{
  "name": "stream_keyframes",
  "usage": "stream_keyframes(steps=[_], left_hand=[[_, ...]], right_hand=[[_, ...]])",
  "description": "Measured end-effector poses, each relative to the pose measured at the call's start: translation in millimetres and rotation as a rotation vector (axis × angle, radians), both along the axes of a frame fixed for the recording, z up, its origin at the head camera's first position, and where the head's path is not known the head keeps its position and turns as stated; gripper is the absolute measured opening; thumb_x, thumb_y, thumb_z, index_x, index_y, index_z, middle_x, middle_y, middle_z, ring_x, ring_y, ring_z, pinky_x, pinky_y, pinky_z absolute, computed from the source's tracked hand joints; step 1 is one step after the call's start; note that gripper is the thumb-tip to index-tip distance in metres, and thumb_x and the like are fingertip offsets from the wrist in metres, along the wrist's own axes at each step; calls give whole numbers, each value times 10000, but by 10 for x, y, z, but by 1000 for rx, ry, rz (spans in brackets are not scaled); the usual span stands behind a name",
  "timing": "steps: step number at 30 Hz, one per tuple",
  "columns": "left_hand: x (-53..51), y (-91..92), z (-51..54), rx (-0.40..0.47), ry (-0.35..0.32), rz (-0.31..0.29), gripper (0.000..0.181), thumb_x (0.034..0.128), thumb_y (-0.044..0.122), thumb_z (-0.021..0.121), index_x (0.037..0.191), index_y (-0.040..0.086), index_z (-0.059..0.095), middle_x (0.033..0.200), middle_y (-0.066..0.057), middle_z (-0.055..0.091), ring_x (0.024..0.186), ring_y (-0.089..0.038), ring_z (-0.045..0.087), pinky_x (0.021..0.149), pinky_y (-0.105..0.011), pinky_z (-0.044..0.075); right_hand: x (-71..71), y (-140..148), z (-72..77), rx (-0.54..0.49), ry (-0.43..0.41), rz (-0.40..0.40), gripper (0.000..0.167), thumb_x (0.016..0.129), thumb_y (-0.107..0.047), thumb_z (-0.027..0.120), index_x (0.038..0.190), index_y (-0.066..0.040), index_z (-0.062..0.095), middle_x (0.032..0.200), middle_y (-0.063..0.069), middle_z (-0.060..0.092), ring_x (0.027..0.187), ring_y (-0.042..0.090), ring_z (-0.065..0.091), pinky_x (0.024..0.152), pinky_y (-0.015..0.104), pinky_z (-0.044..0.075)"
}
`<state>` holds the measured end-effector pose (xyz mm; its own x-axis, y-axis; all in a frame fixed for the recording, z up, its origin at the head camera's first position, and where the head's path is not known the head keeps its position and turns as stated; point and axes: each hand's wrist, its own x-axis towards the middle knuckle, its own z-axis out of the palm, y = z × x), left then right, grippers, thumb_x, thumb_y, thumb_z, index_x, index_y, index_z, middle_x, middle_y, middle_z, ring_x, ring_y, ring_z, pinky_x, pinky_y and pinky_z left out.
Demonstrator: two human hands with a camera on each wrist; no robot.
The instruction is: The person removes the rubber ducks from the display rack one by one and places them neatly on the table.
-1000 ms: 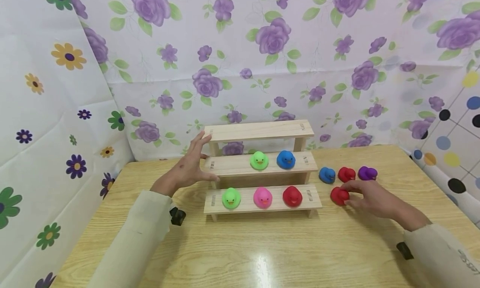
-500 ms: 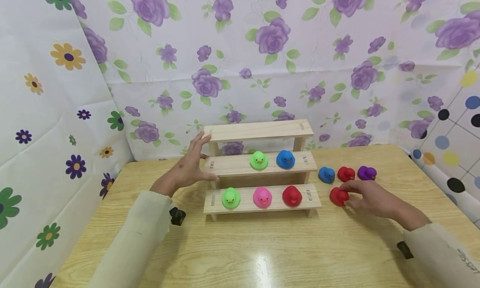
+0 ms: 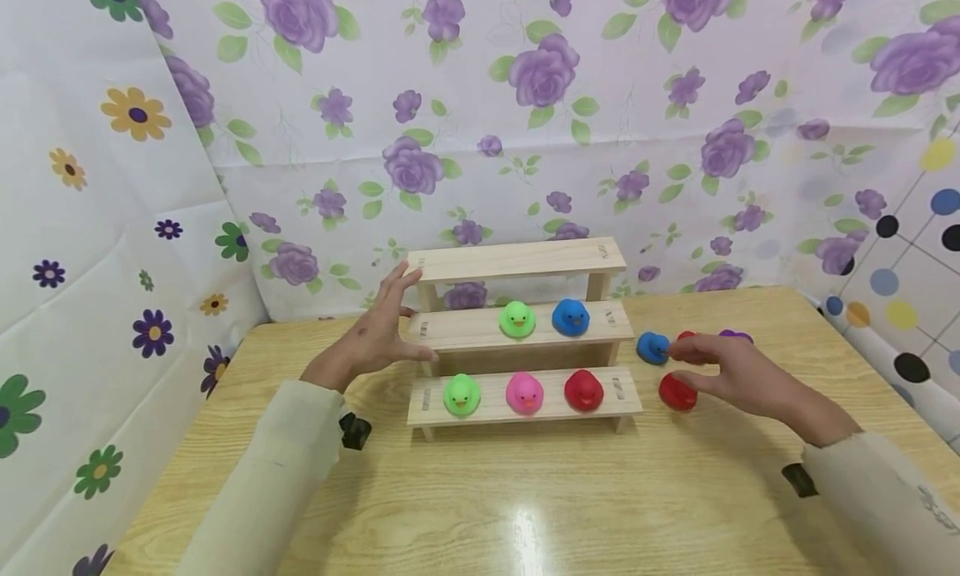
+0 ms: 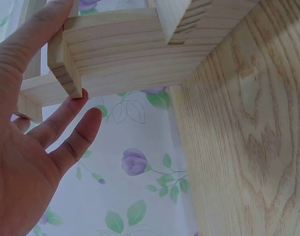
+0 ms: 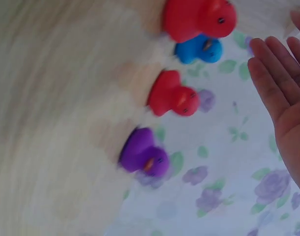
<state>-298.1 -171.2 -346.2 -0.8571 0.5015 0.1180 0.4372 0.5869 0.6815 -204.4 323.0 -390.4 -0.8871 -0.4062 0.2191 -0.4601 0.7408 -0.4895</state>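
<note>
1. Left: My left hand (image 3: 375, 336) braces the left end of the wooden stand (image 3: 517, 261), just as it did a second ago. That grip is spread, thumb apart from the fingers, touching the wood without clamping it.
2. Centre: No change on the stand. A green duck (image 3: 517, 319) and a blue duck (image 3: 571, 318) share the middle shelf (image 3: 461, 330); the near shelf (image 3: 492, 399) carries a second green duck (image 3: 461, 395), a pink duck (image 3: 524, 393) and a shelved red duck (image 3: 583, 391).
3. Right of the stand: The near red duck (image 3: 677, 393), touched by my fingers half a second ago, sits released in the same spot on the bench (image 3: 465, 501), a loose blue duck (image 3: 652, 348) just beyond. I judge its handling paused, the duck being off the stand and unheld.
4. Far right: My right hand (image 3: 738, 378) has risen off that duck, partly hiding the far red duck (image 5: 164, 93) and purple duck (image 5: 139, 150) from the head view. This grip is parted, holding nothing; the right wrist view, blurred, shows it apart from the ducks.
</note>
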Motion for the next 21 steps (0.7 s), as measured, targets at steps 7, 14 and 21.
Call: stream_keyframes(steps=[7, 14, 21], left_hand=[[16, 9, 15, 2, -5, 2, 1198, 765, 165, 890, 1612, 205, 43, 1644, 32, -177, 1319, -372, 457, 889, -503, 529], [15, 7, 21, -5, 13, -6, 1215, 758, 182, 895, 1613, 191, 33, 1647, -2, -173, 1309, -396, 462, 906, -540, 513], [14, 8, 18, -10, 9, 5, 1217, 756, 166, 897, 1613, 194, 35, 1650, -6, -170, 1304, -381, 472, 910, -541, 510]], right_hand=[[-37, -240, 179, -15, 136, 3, 331, 923, -119, 732, 1238, -34, 678, 1187, 122, 696, 1054, 327, 670, 853, 527, 544], [-129, -477, 336, -61, 260, 76, 380, 874, -23, 758, 1241, -1, 665, 1206, 142, 686, 1085, 351, 656, 810, 501, 563], [-211, -699, 453, -92, 284, 113, 397, 883, -45, 753, 1266, -8, 655, 1233, 134, 677, 1150, 358, 626, 904, 548, 513]])
